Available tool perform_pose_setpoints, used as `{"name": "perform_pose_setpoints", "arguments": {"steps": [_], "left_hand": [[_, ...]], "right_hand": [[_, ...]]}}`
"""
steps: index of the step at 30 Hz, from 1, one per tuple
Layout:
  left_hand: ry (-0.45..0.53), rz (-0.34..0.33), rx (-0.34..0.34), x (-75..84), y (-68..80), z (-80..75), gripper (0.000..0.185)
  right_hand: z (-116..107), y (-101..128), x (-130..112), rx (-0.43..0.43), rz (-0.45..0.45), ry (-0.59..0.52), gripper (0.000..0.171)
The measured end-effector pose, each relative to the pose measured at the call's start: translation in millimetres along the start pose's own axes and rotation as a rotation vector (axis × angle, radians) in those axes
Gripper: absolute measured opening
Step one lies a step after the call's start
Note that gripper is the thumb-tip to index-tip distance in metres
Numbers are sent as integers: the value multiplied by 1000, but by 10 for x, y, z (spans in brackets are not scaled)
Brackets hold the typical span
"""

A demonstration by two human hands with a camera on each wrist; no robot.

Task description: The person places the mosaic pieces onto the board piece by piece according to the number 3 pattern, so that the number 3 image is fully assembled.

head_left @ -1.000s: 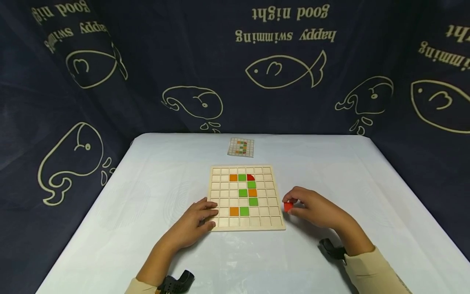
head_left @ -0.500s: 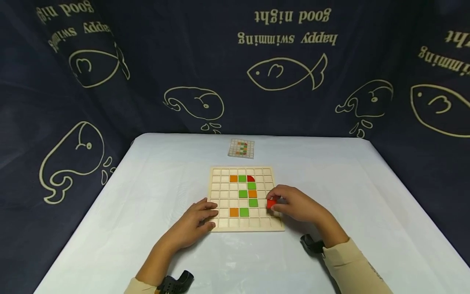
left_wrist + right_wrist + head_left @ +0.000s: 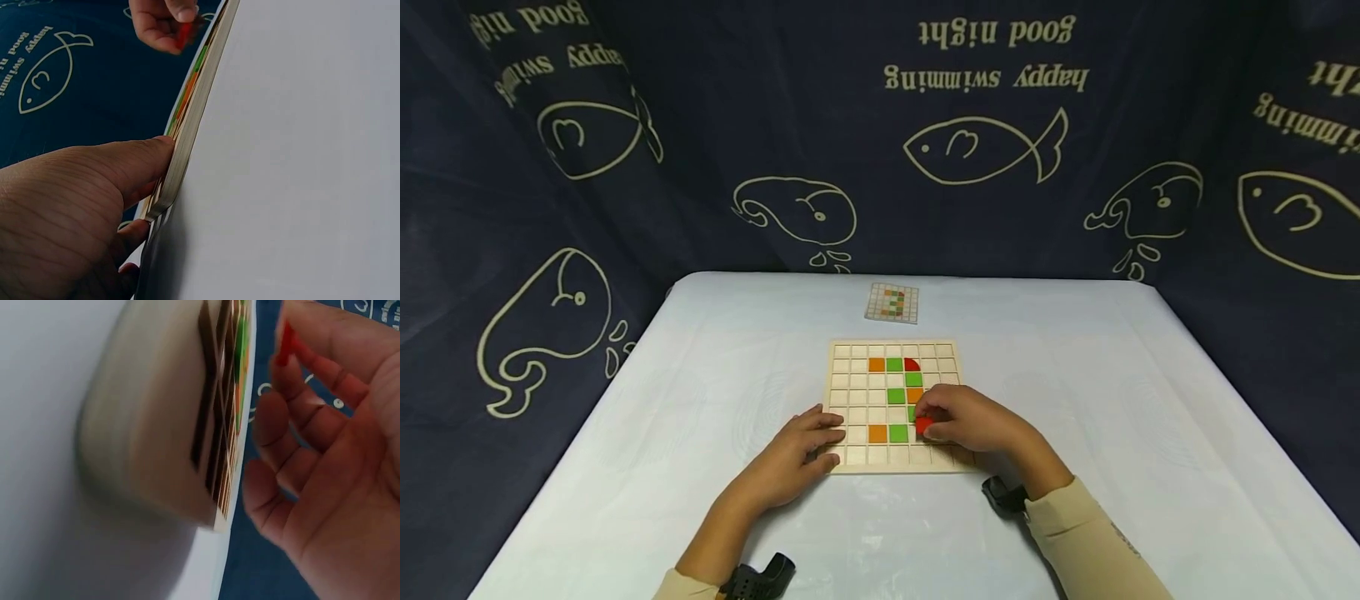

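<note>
Right hand (image 3: 973, 422) pinched a red tile (image 3: 923, 426) over the part-filled board (image 3: 850, 457) (unseated); left hand (image 3: 797, 454), fingers relaxed, steadied its edge.

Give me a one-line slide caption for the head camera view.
Right hand pinches a red tile over the wooden grid board while the left hand rests on its corner.

pattern card (image 3: 892, 302): too small to read | board (image 3: 187, 425): blurred | green tile (image 3: 912, 412): partly hidden by right hand (image 3: 973, 423)
</note>
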State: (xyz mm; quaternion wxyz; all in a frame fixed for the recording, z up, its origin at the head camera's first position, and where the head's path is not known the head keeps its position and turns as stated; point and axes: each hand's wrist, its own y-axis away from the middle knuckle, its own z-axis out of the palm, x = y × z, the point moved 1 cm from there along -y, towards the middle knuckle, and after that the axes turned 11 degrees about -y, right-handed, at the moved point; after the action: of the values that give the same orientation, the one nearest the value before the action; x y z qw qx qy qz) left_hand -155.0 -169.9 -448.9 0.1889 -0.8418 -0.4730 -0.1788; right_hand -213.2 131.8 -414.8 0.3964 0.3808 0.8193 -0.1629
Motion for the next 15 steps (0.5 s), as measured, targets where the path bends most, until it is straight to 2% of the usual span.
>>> {"name": "perform_pose_setpoints", "arguments": {"steps": [5,15], "left_hand": [[2,-6,-9,2,7,7,34],[11,-7,-4,-2,3,1,34]], "right_hand": [[78,-52,-13,-43,-25,45,10],[108,-55,-10,-33,-59,97,10]]}}
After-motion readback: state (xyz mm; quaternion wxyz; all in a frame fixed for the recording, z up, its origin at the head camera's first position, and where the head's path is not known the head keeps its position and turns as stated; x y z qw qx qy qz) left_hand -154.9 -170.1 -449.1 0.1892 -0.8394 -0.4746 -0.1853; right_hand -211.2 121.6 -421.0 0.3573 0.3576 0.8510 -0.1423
